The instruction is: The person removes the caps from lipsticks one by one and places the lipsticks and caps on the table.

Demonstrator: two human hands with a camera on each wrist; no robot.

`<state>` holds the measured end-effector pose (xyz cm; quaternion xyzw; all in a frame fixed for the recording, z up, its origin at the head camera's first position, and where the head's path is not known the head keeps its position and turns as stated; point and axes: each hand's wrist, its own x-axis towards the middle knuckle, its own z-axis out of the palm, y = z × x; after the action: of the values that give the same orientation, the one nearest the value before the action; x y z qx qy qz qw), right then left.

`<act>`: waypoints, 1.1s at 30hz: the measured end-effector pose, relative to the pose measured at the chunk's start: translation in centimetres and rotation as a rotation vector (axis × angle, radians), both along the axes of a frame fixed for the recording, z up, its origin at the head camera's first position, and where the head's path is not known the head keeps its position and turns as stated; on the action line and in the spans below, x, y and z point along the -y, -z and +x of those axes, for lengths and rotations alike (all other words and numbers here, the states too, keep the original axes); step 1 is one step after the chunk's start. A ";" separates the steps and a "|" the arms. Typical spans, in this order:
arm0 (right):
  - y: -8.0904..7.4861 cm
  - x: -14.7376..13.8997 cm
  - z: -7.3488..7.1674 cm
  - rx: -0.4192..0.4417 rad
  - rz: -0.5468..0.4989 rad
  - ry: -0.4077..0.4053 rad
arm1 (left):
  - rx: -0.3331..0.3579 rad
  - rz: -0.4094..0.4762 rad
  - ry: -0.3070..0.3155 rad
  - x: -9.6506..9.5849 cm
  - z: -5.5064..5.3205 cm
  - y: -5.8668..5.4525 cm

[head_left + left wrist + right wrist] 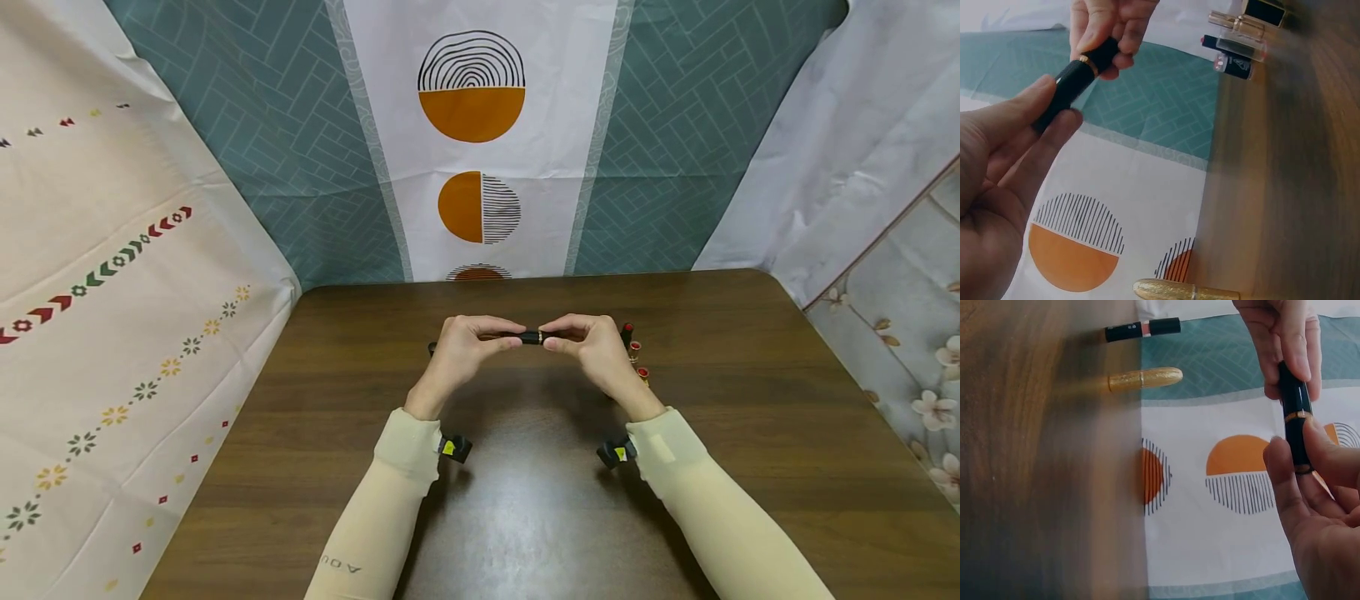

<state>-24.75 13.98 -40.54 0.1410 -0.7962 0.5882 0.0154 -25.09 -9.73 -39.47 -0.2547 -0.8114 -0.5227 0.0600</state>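
Lipstick (532, 337) sits pinched by fingers (1022, 107) of left hand (459, 352) and right hand (598, 352); an uneven tug might drop it on the bench (525, 517).

Head camera is facing forward and down over the worktop (300, 467) from farthest off. Wrist cameras are looking from close in, rolled sideways, toward the printed cloth (555, 125); both are sharing the black lipstick tube (1074, 85).

Homelike setting, patterned cloth hangings (300, 125), wooden table (750, 375)
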 end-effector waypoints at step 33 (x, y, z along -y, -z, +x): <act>-1.1 -2.1 -0.7 -0.127 0.079 0.011 | -0.077 0.043 -0.042 -0.5 -0.1 -0.8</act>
<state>-25.43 16.04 -39.40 0.1742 -0.8171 0.5459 0.0635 -25.22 -9.19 -38.70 -0.2564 -0.8022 -0.5284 0.1077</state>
